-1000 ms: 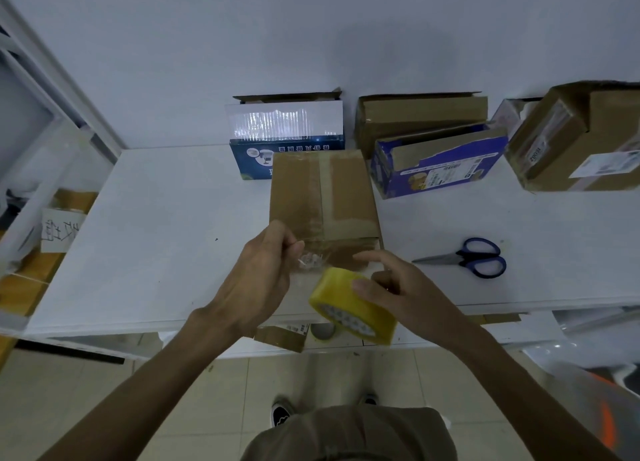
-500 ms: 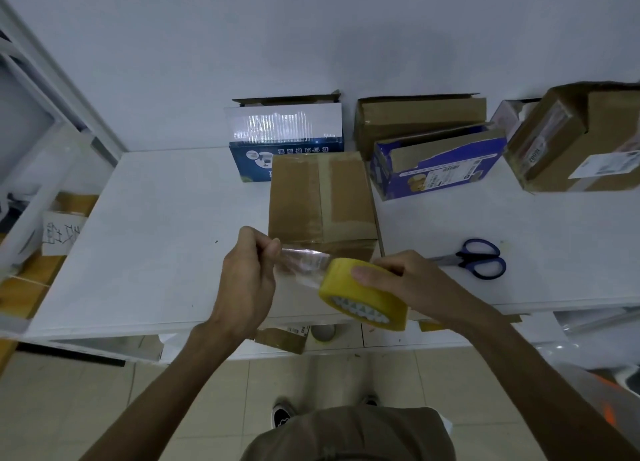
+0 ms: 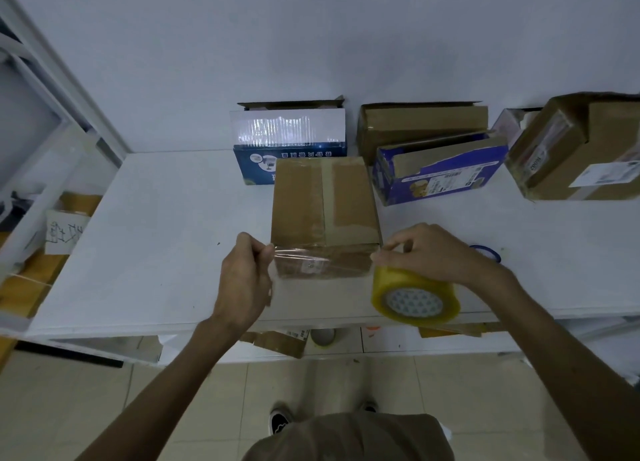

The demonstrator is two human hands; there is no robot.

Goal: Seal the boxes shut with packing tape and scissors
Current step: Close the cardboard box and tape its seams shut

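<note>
Tape out and stretched! The left hand (image 3: 242, 280) pinches the free end of the strip (image 3: 318, 261), thumb and fingertips pressed tight together on it. The right hand (image 3: 436, 252) is clamped over the roll (image 3: 415, 296), fingers curled across its top. The strip runs between them, right across the near edge of the box (image 3: 323, 211), which sits mid-table (image 3: 156, 235), just in front of the open boxes at the wall.

That film looks thin, limp and sticky. Let it sag and I'd expect it to wrinkle or cling to itself, so the ends are the places to hold: the very tip on one side, the roll on the other, kept taut. The box looks like light, stiff cardboard, likely to slide under a firm press, so it may want steadying.

Now the murky bits. The strip is clear, so I can't tell whether it touches the box yet or hangs just above it. The scissors (image 3: 485, 252) show only a blue handle loop past the right wrist, with the blades hidden. The right thumb is out of sight too.
</note>
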